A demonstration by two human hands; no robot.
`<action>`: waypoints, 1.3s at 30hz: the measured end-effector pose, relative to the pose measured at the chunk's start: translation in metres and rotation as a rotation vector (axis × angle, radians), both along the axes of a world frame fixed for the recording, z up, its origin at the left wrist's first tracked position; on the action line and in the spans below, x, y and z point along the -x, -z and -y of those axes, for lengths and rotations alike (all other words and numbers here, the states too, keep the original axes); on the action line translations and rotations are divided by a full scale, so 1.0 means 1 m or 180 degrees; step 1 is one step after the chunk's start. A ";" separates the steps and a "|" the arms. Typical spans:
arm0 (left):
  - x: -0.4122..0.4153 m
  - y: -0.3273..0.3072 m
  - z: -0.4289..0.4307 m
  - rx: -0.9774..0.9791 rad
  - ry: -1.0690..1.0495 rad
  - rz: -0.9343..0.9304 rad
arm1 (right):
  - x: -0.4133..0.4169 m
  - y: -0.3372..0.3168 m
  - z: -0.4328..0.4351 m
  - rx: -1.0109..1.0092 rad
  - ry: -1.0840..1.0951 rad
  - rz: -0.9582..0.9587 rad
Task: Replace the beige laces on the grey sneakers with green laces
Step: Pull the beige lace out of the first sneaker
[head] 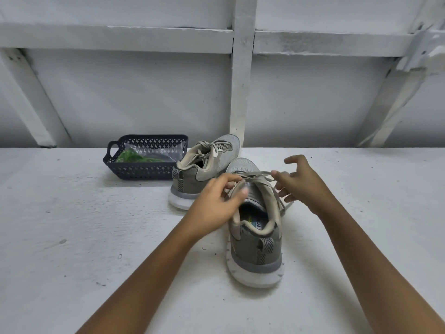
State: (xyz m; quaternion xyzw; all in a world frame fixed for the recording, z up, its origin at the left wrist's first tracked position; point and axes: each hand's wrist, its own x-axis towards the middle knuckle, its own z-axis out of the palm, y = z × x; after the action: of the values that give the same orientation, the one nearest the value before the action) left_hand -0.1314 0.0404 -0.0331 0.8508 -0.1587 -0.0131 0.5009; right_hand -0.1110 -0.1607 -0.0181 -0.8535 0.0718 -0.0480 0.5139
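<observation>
Beige lace (261, 182) on near grey sneaker (255, 247), centre: probably soft, limp and light; best pulled close to the eyelets. Left hand (216, 203) grips the shoe's tongue, steadying it. Right hand (301, 186) pinches a lace strand, index finger raised. Green laces (130, 157) bagged in basket (144, 169), 10 o'clock.

The far sneaker (207, 162) crowds the basket (144, 173), seemingly touching; white surface (72, 225) leftward open.

Mesh cloth sneaker (255, 237), perforated plastic basket (144, 168), rough table (72, 237)
</observation>
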 end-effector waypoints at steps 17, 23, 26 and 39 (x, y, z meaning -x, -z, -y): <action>-0.093 -0.027 0.026 -0.2170 0.0368 0.0342 | 0.036 0.006 -0.017 0.1159 -0.0326 0.0541; -0.099 -0.029 0.030 -0.2400 0.0503 0.0446 | 0.037 0.012 -0.028 0.1363 -0.0056 0.0525; -0.101 -0.028 0.034 -0.2543 0.0572 0.0419 | 0.038 0.012 -0.032 0.1362 -0.0138 0.0453; -0.103 -0.036 0.039 -0.1497 0.0349 0.0159 | 0.037 0.020 -0.033 0.1040 -0.0048 0.0455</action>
State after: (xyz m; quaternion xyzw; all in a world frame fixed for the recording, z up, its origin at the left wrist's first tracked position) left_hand -0.0285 0.0013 0.0031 0.9341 -0.2096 -0.0557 0.2835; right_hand -0.1483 -0.1273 -0.0381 -0.9206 0.0199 -0.1158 0.3725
